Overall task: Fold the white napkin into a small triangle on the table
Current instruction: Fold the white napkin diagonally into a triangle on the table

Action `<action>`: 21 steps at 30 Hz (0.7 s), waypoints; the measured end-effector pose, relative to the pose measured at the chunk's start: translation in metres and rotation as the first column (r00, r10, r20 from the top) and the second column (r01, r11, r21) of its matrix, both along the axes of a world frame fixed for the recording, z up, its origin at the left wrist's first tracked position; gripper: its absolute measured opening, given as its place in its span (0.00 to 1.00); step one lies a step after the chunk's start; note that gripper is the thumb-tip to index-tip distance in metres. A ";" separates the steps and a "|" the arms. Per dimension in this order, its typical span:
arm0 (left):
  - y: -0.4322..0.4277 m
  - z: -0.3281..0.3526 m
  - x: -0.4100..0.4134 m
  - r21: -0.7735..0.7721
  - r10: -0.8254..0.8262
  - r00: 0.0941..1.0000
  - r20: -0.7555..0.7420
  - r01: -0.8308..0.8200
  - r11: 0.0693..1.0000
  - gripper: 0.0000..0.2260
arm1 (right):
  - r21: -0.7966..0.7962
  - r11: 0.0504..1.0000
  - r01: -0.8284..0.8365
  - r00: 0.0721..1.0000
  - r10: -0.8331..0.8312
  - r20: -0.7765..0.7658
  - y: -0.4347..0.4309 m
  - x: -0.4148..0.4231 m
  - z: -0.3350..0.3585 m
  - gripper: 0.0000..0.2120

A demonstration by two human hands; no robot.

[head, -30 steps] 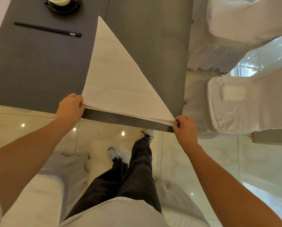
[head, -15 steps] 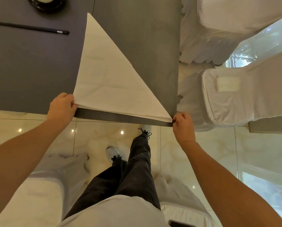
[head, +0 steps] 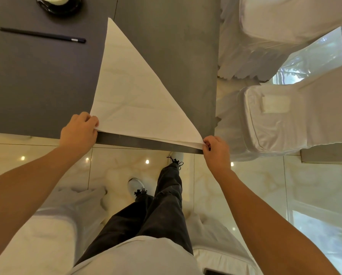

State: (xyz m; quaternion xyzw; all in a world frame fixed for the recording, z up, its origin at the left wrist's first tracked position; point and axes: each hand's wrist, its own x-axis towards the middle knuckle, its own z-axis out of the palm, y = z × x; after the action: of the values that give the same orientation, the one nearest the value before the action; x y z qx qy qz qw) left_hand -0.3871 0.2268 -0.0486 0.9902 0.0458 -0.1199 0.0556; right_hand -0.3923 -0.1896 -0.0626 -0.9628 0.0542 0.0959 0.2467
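Pinching the two near corners of the white napkin (head: 134,100), already one large triangle on the bench (head: 37,82), left hand (head: 78,132) and right hand (head: 215,151) seem set to fold corner onto corner.

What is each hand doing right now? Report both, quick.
Left hand: closed, pinching the near left corner of the white napkin.
Right hand: closed, pinching the napkin's near right corner.
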 end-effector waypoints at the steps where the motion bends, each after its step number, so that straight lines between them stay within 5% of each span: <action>1: 0.000 0.000 0.001 0.005 -0.012 1.000 -0.012 0.012 1.000 0.06 | -0.018 0.999 -0.041 0.999 0.041 0.018 -0.002 -0.001 0.000 0.03; 7: -0.004 0.001 0.005 0.033 -0.003 0.999 -0.043 0.005 0.999 0.04 | -0.088 0.974 -0.208 0.973 0.216 0.083 -0.007 -0.005 0.000 0.04; 21: -0.004 -0.007 0.007 0.028 -0.008 0.998 -0.067 0.010 1.000 0.04 | -0.104 0.979 -0.177 0.976 0.188 0.109 -0.001 -0.012 -0.005 0.06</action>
State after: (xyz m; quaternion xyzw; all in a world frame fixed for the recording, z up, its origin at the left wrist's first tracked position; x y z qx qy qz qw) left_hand -0.3796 0.2224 -0.0551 0.9865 0.0451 -0.1525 0.0395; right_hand -0.4042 -0.1910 -0.0677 -0.9782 -0.0447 0.0582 0.1942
